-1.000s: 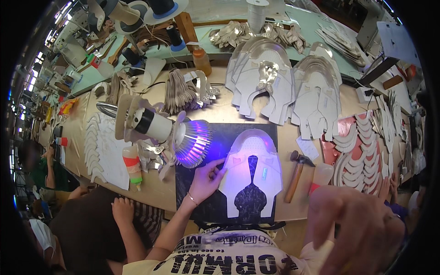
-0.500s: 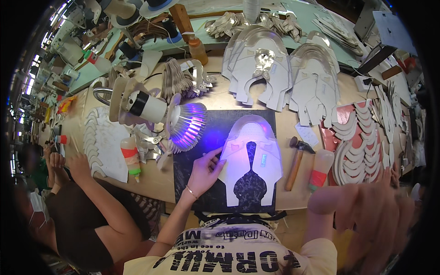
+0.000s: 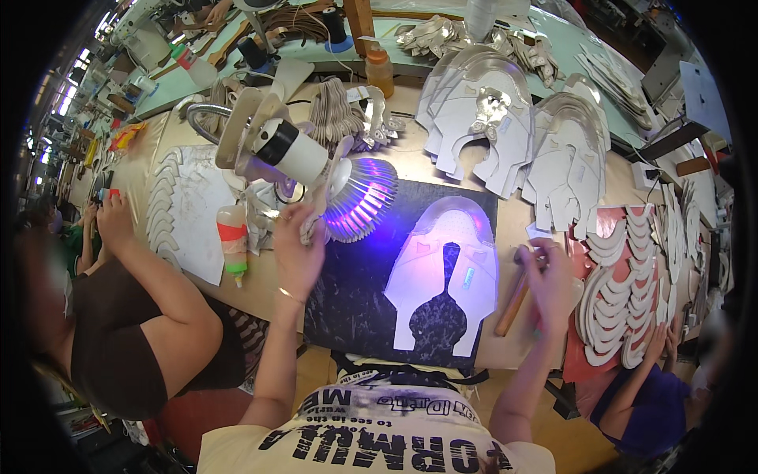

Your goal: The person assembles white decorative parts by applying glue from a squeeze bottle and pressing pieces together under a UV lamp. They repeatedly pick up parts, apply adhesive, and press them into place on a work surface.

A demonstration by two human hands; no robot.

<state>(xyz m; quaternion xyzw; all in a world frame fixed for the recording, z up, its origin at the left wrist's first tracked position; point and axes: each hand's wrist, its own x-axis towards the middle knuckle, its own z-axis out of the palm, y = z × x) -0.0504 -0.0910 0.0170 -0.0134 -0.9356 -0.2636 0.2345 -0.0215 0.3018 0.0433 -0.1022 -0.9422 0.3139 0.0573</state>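
A white shoe-upper piece (image 3: 403, 304) with a silvery curved top lies flat on a dark marbled board (image 3: 347, 296), lit violet by a finned lamp (image 3: 365, 199). My left hand (image 3: 298, 253) is off the upper, beside the lamp's rim; its fingers are bent together at the small silvery parts there, and what they pinch is not clear. To the right of the board, my right hand (image 3: 550, 276) has its fingers curled round the head end of a hammer (image 3: 513, 306), whose wooden handle still rests on the table. That hand partly covers the hammer head.
A glue bottle (image 3: 232, 241) with a red band stands left of the board. Stacked white uppers (image 3: 482, 118) lie behind it, with bundled straps (image 3: 335, 114). Curved strips cover a red sheet (image 3: 594, 272) at right. Co-workers sit on both sides, one arm (image 3: 162, 276) near.
My left hand has left the upper and moved up-left to the lamp. My right hand has come in from the lower right to the hammer. The view has shifted slightly.
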